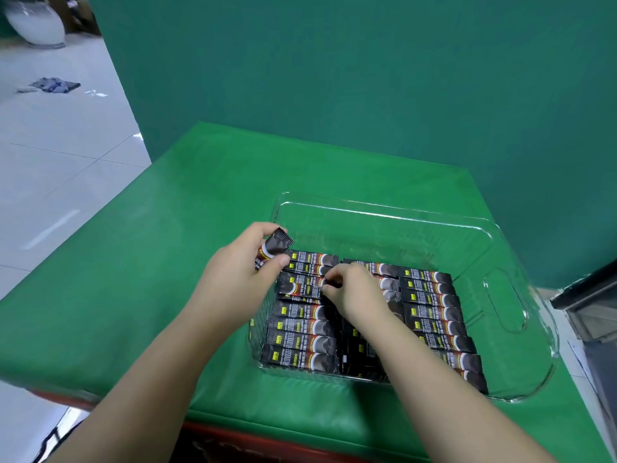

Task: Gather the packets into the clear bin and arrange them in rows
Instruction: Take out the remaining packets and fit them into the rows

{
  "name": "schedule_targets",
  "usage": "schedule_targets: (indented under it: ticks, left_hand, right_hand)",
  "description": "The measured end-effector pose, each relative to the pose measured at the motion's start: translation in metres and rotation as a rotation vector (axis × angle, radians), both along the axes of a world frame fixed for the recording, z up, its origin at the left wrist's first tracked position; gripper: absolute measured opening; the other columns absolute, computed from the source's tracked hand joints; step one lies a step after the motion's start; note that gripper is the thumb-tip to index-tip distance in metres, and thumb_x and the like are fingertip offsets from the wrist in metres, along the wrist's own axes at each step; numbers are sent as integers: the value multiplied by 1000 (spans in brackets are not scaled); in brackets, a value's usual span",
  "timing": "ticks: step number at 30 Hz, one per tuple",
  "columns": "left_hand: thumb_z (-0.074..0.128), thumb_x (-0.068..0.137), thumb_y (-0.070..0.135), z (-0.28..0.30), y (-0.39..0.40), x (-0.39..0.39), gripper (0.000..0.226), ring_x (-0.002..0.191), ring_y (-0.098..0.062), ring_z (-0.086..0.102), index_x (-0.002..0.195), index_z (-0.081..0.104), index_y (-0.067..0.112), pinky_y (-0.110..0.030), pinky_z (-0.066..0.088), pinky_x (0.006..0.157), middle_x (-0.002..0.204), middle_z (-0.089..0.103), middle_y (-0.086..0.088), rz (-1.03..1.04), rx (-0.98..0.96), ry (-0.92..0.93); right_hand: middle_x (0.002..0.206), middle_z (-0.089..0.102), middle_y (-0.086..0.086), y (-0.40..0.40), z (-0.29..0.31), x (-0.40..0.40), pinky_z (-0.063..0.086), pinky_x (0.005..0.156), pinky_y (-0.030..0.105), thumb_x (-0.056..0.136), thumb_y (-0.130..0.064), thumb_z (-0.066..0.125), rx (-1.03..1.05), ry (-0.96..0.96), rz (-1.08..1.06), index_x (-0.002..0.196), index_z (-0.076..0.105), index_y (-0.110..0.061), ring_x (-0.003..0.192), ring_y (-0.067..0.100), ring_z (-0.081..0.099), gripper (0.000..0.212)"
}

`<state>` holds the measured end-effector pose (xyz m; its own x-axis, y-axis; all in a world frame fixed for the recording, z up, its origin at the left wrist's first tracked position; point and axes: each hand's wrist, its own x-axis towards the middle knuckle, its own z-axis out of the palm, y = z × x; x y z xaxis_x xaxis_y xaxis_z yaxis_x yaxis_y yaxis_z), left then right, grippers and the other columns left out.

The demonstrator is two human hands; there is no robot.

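Far half of clear bin point(384, 212) floor bare, accessible from above; packets point(430, 305) fill near half; counter point(167, 262) left open.

Bright, even light; warped edges

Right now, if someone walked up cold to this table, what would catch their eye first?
The clear bin on the bright green table cover, with dark coffee stick packets laid in neat rows in its near half. Above the bin's left edge, the left hand holds a loose packet tilted up, while the right hand pinches the end of a packet in the left-hand row.
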<state>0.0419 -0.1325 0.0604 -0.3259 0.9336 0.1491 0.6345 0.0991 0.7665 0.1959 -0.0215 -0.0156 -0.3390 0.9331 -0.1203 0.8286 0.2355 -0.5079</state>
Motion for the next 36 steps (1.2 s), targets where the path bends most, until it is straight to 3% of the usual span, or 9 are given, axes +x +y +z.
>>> schedule_targets:
  ticks: [3, 6, 14, 17, 21, 25, 27, 31, 36]
  left_hand:
    - [60, 92, 27, 0, 0, -1, 23, 88, -3, 57, 107, 48, 38, -23, 41, 72, 93, 61, 25, -2, -7, 9]
    - [60, 92, 27, -1, 0, 0, 22, 86, 3, 55, 107, 48, 38, -5, 36, 66, 91, 61, 24, -4, -12, 22]
    - [60, 92, 25, 0, -1, 1, 23, 85, -6, 56, 112, 52, 33, -7, 35, 66, 92, 62, 22, 1, -14, 25]
    - [60, 92, 25, 1, 0, 1, 23, 88, -9, 57, 112, 52, 32, -22, 38, 70, 94, 63, 19, 2, -10, 15]
    - [60, 92, 25, 0, 0, 1, 24, 87, -10, 56, 113, 52, 32, -18, 37, 69, 94, 63, 20, 9, -11, 18]
    - [60, 92, 26, 0, 0, 0, 24, 88, -9, 57, 113, 52, 33, -19, 39, 72, 94, 63, 21, 12, -17, 12]
    - [60, 92, 26, 0, 0, 0, 24, 88, -9, 57, 114, 52, 32, -23, 40, 74, 94, 63, 20, 12, -20, 11]
    - [60, 92, 27, 0, 1, 1, 23, 88, -8, 57, 113, 52, 34, -28, 42, 76, 94, 62, 21, 18, -20, 5]
    - [60, 92, 27, -1, -1, 0, 23, 87, -8, 58, 111, 51, 34, -30, 44, 78, 92, 62, 22, 18, -13, -2]
  right_hand:
    - [113, 55, 7, -3, -1, -2, 36, 91, 29, 88, -31, 65, 84, -84, 144, 115, 65, -19, 112, 24, 47, 30]
    - [117, 53, 7, -4, -2, -3, 36, 95, 31, 87, -34, 65, 113, -133, 199, 118, 63, -19, 116, 24, 44, 34]
    - [117, 53, 6, -1, 0, -7, 39, 95, 33, 86, -32, 66, 166, -213, 290, 112, 63, -13, 113, 24, 44, 32]
    - [113, 56, 6, 0, 2, -8, 41, 89, 33, 86, -29, 64, 235, -243, 343, 106, 66, -14, 108, 24, 47, 25]
    - [92, 62, 8, -4, 1, -12, 43, 70, 31, 80, -17, 63, 453, -309, 421, 89, 70, -7, 92, 27, 55, 15]
    - [63, 54, 2, -8, 4, -12, 29, 47, 23, 59, -12, 78, 601, -222, 320, 59, 67, -11, 60, 24, 54, 11]
    - [73, 61, 3, -9, 8, -9, 35, 52, 26, 75, -15, 68, 603, -166, 277, 75, 70, -12, 70, 28, 60, 4]
    - [93, 71, 5, -5, 18, 4, 42, 64, 32, 96, -28, 43, 470, -121, 144, 111, 62, -20, 85, 30, 65, 25]
    - [89, 70, -6, 2, 26, 19, 49, 66, 26, 93, -31, 53, 339, 165, 21, 101, 68, -18, 72, 16, 63, 21]
